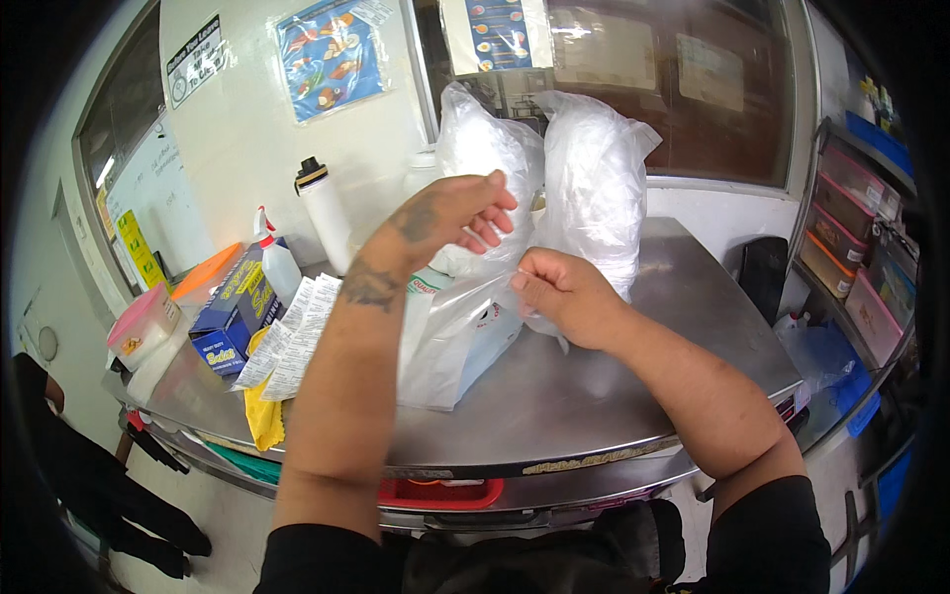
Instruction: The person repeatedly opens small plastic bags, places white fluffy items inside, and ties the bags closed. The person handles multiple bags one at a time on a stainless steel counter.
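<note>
My right hand [570, 295] pinches the gathered edge of a clear plastic bag [439, 365]. Part of that bag drapes over the steel table, and printed packaging [424, 284] shows around it. Higher up and to the left, my left hand [466, 214] has its fingers loosely bent and apart, with nothing visible in them. It hangs in front of a tall plastic bag [482, 141] packed with white contents. Just behind my right hand stands a second such bag [597, 185], with what look like stacked white containers inside.
The steel table [594, 416] holds a foil box [236, 308], spray bottle [280, 271], white flask [326, 219], printed receipts [297, 341], yellow cloth [263, 419] and lidded tubs [145, 327]. Shelved bins [842, 215] stand right. A person in black [89, 475] is at left.
</note>
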